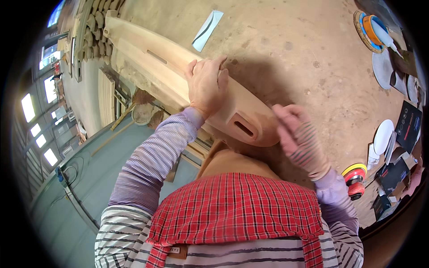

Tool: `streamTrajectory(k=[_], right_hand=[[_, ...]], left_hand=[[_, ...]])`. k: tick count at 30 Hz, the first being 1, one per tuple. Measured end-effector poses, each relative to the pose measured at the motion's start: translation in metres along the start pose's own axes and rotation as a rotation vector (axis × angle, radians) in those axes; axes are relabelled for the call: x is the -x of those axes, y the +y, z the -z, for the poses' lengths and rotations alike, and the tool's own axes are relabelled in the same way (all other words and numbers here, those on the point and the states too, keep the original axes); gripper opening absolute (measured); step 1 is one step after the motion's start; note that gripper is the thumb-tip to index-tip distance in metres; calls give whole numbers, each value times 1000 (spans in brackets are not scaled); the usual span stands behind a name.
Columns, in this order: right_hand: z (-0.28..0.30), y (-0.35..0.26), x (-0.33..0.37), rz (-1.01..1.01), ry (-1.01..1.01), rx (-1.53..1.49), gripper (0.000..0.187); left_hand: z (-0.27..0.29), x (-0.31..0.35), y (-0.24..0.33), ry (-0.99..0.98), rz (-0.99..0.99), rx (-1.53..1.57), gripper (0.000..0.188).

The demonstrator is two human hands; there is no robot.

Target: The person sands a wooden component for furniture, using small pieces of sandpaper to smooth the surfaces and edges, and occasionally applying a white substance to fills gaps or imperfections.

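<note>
A long pale wooden board with a rounded near end lies diagonally on the worktop, and two slots are cut through its face. My left hand lies across its middle, fingers bent over the far edge and gripping it. Beside the rounded end, near the dark slot, is my right hand. Its fingers are curled and pressed together, slightly blurred, at the board's edge; whatever they hold is hidden. A folded light-blue sheet with a dark curved line rests beyond the board.
A red sander with a yellow pad stands at right, near white round discs and dark boxes. A glue bottle lies on tape rolls at far right. Stacked wooden pieces are at upper left, above a grey-green floor.
</note>
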State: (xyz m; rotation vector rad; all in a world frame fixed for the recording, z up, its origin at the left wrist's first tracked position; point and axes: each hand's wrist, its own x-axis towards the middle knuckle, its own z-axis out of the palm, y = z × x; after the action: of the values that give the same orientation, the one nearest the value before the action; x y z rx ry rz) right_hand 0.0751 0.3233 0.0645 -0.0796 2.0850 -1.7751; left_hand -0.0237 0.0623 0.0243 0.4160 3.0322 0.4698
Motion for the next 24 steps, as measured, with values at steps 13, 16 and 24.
streamTrajectory(k=[13,16,24], right_hand=[[-44,71,-15,245,-56,191,36],[-25,23,-14,300,-220,390,37],[-30,-11,-23,428,-67,390,23]], left_hand=[[11,-2,-2,111,-50,18,24],[0,17,7,125,-42,46,29],[3,7,7,112,-163,-102,18]])
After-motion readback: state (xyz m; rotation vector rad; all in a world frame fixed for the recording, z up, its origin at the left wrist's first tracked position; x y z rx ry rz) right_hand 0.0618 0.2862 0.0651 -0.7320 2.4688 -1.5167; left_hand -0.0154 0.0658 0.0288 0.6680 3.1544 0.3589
